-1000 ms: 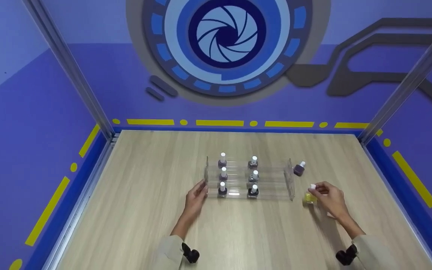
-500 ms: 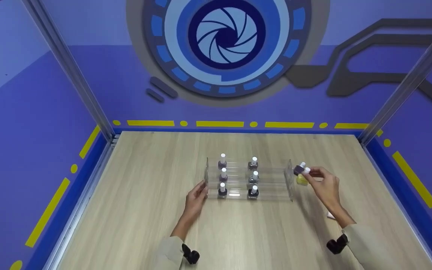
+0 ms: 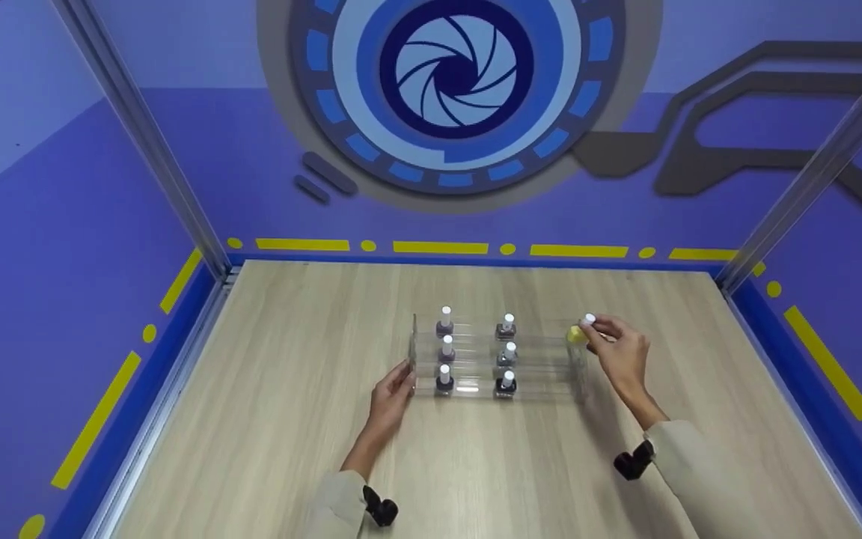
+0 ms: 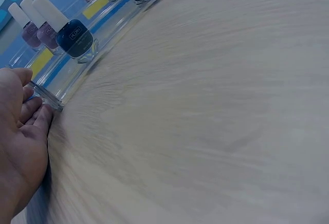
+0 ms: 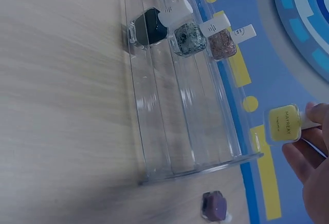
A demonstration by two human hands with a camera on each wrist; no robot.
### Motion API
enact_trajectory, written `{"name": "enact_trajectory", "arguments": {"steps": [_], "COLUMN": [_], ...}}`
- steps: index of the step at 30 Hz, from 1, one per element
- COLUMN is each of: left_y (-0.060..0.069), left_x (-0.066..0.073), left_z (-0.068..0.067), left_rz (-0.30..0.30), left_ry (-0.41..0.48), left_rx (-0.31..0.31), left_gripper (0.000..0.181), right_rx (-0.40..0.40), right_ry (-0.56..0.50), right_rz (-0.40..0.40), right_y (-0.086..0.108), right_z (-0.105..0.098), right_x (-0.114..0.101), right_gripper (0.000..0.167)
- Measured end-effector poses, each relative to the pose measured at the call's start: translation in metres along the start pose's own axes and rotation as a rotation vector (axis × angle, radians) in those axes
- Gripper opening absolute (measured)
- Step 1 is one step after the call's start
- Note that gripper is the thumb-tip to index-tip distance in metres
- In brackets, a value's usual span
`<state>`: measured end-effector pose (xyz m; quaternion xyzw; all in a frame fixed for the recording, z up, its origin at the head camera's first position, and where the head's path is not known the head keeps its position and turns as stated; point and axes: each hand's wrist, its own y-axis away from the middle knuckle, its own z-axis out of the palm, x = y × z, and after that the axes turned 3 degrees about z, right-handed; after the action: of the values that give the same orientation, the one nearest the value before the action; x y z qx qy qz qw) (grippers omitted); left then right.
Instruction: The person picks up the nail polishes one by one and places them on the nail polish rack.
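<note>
A clear stepped display rack (image 3: 539, 369) stands mid-table, with several nail polish bottles upright in two columns, such as the dark blue one (image 4: 75, 37) and a glittery one (image 5: 188, 39). At the rack's left end my left hand (image 3: 389, 400) grips the side panel (image 4: 47, 96) between thumb and fingers. My right hand (image 3: 623, 361) pinches the white cap of a yellow nail polish bottle (image 5: 284, 123). That bottle hangs above the rack's right end, by the top tier. The right part of each tier holds no bottle.
A purple nail polish bottle (image 5: 214, 206) is on the table just outside the rack's right end; my right hand hides it in the head view. Metal posts (image 3: 139, 142) and blue-purple wall panels (image 3: 199, 180) bound the table (image 3: 311, 314).
My right hand has carried the yellow nail polish bottle up and to the left, from the table's right side past the purple bottle to the rack's top right. My left hand has stayed put.
</note>
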<state>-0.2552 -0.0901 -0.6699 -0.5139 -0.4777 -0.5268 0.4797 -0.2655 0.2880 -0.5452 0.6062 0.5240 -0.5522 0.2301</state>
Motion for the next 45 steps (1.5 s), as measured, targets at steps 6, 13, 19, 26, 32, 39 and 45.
{"name": "enact_trajectory", "arguments": {"steps": [6, 13, 19, 26, 32, 39, 45], "left_y": [0.0, 0.001, 0.001, 0.001, 0.0, 0.002, 0.002], "left_x": [0.0, -0.002, 0.002, 0.003, 0.002, 0.0, 0.002], "left_z": [0.001, 0.0, 0.001, 0.001, 0.0, -0.002, 0.0], "left_rz": [0.022, 0.026, -0.013, -0.021, -0.014, 0.013, 0.018], "left_ry": [-0.002, 0.002, 0.016, 0.002, 0.016, 0.022, 0.022], "left_rx": [-0.009, 0.004, 0.003, 0.011, 0.01, -0.006, -0.002], "left_gripper": [0.052, 0.055, 0.054, 0.054, 0.054, 0.055, 0.055], "right_rx": [0.069, 0.076, 0.019, -0.021, -0.034, -0.051, 0.113], "right_ry": [0.039, 0.07, 0.093, 0.101, 0.124, 0.109, 0.059], "right_rz": [-0.019, -0.054, -0.037, -0.059, -0.04, -0.037, -0.004], "right_y": [-0.005, -0.012, -0.011, -0.009, -0.01, -0.012, -0.022], "right_z": [0.014, 0.024, 0.03, 0.033, 0.034, 0.027, 0.008], "right_x": [0.014, 0.028, 0.034, 0.036, 0.033, 0.033, 0.041], "right_gripper": [0.023, 0.02, 0.018, 0.019, 0.02, 0.032, 0.022]}}
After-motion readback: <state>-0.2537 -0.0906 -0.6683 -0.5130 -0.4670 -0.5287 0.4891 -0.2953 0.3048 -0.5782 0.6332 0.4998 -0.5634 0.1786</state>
